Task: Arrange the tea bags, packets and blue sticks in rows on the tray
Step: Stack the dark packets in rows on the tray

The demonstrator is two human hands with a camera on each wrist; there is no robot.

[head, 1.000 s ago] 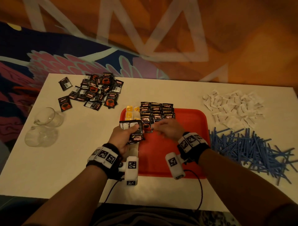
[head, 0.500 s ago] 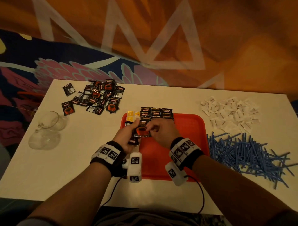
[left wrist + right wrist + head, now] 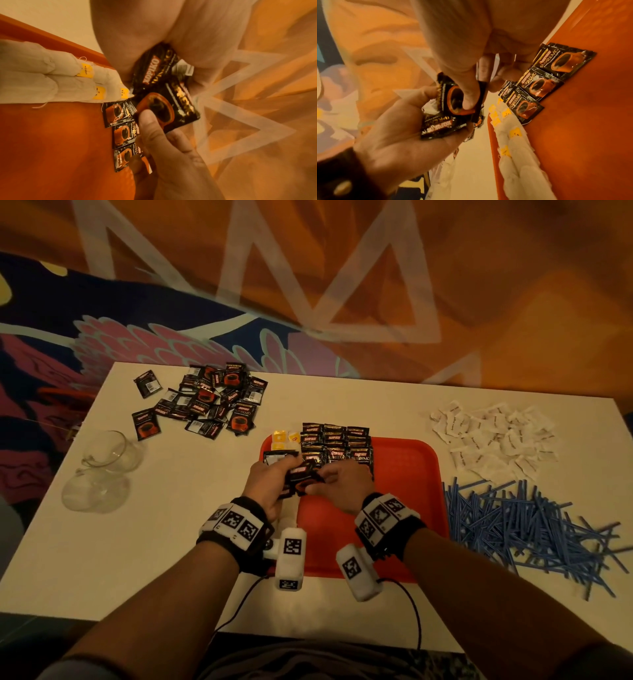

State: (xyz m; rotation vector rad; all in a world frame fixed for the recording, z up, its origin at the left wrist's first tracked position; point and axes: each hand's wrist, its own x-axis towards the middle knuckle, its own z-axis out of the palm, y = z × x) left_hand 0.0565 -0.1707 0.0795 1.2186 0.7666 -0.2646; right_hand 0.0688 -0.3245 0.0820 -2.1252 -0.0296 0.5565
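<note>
Kopiko sachet (image 3: 301,474) pinched off left hand's (image 3: 265,487) gripped stack by right hand (image 3: 337,484); loose stack could spill onto tray (image 3: 404,474) rows.

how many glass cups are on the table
2. Both stand near the left edge of the table: the farther glass cup and the nearer glass cup, close beside it towards the person. None seems hidden.
</note>
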